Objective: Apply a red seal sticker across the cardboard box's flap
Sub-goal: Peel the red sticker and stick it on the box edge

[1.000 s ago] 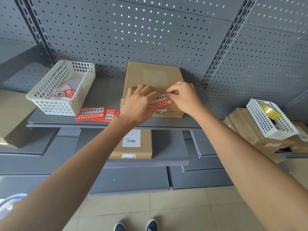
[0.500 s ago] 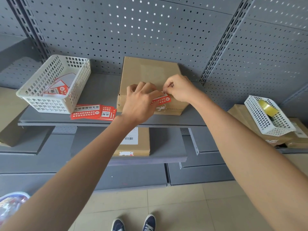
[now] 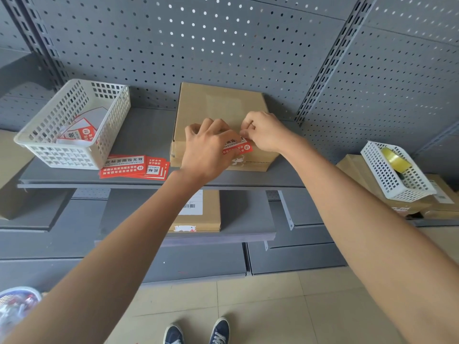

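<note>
A brown cardboard box (image 3: pixel 218 108) lies on the grey shelf (image 3: pixel 146 125), its flap edge facing me. A red seal sticker (image 3: pixel 238 148) with white and black print sits at the box's front edge, between my hands. My left hand (image 3: pixel 207 147) covers the sticker's left part, fingers bent over the box top. My right hand (image 3: pixel 264 131) pinches the sticker's right end with thumb and fingertips. Whether the sticker is stuck down on the flap is hidden by my fingers.
A pile of red stickers (image 3: pixel 134 167) lies on the shelf left of the box, beside a white basket (image 3: pixel 74 125) with more stickers. Another white basket (image 3: pixel 395 172) with a tape roll rests on boxes at right. A labelled box (image 3: pixel 198 212) sits one shelf below.
Both hands and the sticker stay at the box's front edge. My right hand has shifted slightly left and up along the sticker; the camera has tilted a little.
</note>
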A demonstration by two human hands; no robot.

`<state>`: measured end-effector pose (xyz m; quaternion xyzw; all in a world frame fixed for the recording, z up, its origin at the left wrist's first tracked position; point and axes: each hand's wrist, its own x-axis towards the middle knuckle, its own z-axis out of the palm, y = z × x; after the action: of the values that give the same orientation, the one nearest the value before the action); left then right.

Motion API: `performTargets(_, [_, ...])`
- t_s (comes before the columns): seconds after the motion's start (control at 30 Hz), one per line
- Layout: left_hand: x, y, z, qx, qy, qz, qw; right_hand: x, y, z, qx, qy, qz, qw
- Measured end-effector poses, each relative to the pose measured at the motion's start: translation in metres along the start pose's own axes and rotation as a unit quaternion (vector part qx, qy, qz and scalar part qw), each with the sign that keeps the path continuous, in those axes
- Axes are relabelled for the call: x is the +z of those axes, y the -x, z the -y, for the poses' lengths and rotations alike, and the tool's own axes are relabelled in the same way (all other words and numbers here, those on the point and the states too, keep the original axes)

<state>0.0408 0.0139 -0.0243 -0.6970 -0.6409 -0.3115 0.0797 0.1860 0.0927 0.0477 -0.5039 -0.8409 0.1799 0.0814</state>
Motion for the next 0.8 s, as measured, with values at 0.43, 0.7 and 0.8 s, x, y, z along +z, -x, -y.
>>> performTargets(0.43, [0.0011,0.0002,-0.0015,-0.02,0.0,0.002,1.0,0.0069,-0.0008,0.0083,-0.026,0.16,0.011,0.987])
performTargets(0.7, [-0.0013,0.0003,-0.0031,-0.022,-0.002,0.006,1.0,0.0084,-0.0002,0.0053,-0.019,0.146,0.016,0.989])
performTargets(0.8, [-0.003,0.0,-0.0036,-0.02,-0.007,0.015,1.0,0.0076,0.0001,0.004,-0.016,0.117,0.011,0.993])
